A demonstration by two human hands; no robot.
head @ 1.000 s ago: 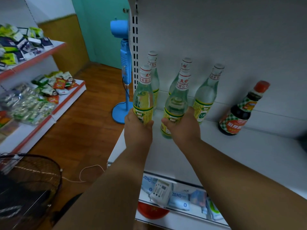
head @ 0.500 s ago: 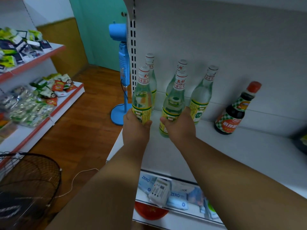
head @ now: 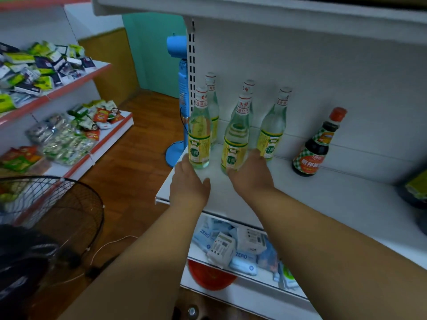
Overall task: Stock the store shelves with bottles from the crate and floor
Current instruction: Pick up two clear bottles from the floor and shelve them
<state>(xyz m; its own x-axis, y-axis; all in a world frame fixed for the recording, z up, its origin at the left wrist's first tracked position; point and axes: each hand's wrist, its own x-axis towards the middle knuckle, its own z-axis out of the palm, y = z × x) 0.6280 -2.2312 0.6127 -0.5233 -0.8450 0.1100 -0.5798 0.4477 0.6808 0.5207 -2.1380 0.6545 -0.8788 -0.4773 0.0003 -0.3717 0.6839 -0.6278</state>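
The white shelf [head: 323,204] carries everything at chest reach, and its bare front strip lies directly under both hands, which suggests the person fills it from the back wall forward. Beyond the fingertips stand five clear vinegar bottles in two ranks: three against the back panel and two in front, upright with labels turned outward, as stock is usually faced for shoppers. The front left bottle [head: 199,135] stands just ahead of the left hand [head: 188,183], whose fingers lie relaxed and apart, at most brushing its base. The front right bottle [head: 235,142] is just ahead of the right hand [head: 250,176], likewise loose; whether its fingertips touch the glass cannot be told. Well right of the right hand stands a dark soy sauce bottle [head: 316,148], kept apart as another product.
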